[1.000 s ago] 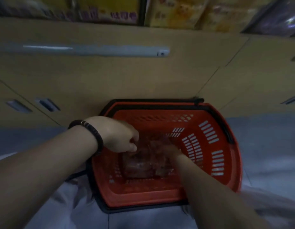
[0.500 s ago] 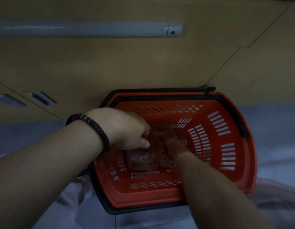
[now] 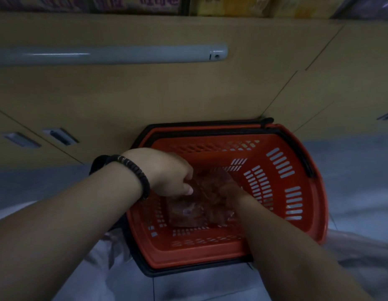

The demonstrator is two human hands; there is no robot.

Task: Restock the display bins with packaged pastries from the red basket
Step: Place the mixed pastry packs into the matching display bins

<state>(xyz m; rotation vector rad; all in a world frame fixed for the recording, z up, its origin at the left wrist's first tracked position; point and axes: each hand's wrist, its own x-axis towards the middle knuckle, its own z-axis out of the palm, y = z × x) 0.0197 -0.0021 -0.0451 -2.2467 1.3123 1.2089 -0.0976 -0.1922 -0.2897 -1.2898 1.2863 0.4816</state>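
A red basket (image 3: 297,183) with a black rim stands on the grey floor against a tan cabinet. Several clear-wrapped packaged pastries (image 3: 186,213) lie on its bottom, dim and reddish. Both my hands reach down into it. My left hand (image 3: 169,174), with a dark beaded bracelet on the wrist, has its fingers curled down onto a pastry pack at the pile's upper left. My right hand (image 3: 230,190) is deep in the basket, gripping the packs at the pile's right side; its fingers are mostly hidden among the wrappers.
The tan cabinet front (image 3: 145,101) rises right behind the basket, with a long grey handle bar (image 3: 110,54) and recessed pulls (image 3: 60,135). Yellow packaged goods (image 3: 232,5) line the shelf along the top edge. Grey floor (image 3: 358,170) lies to the right.
My view has tilted up a little, bringing the shelf goods back in. Both hands stay in the basket; the left has shifted slightly over the packs.
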